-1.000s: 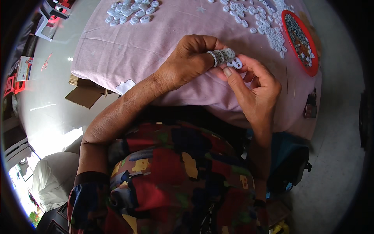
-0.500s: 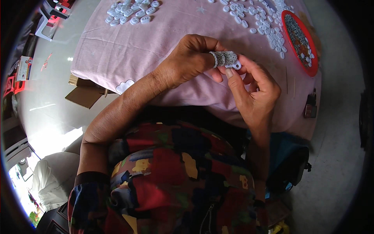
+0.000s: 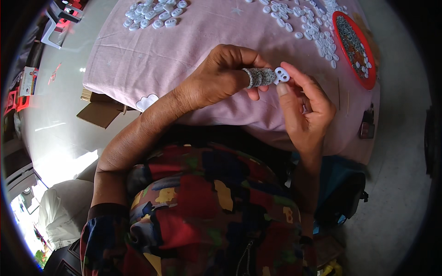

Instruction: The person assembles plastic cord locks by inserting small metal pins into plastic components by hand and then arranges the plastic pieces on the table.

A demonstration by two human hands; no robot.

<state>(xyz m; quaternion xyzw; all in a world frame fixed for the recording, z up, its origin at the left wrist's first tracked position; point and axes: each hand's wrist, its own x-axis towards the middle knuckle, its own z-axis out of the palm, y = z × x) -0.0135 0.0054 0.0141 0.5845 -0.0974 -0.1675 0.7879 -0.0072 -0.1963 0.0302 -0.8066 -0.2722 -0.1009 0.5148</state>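
My left hand (image 3: 221,76) and my right hand (image 3: 306,110) meet above the near edge of a table draped in a pink cloth (image 3: 152,60). Between their fingertips they pinch a small white plastic piece with two holes (image 3: 281,75). A grey knitted cover (image 3: 258,77) wraps one left finger, which presses against the piece. My right thumb and forefinger hold the piece from the right side.
Several similar white pieces lie in a pile at the far left (image 3: 154,14) and scattered at the far right (image 3: 306,23). A red tray of small dark parts (image 3: 354,48) sits on the right edge. A cardboard piece (image 3: 101,110) lies on the floor at left.
The two hands have stayed together; the white piece has turned slightly between the fingertips so its two holes now face up.
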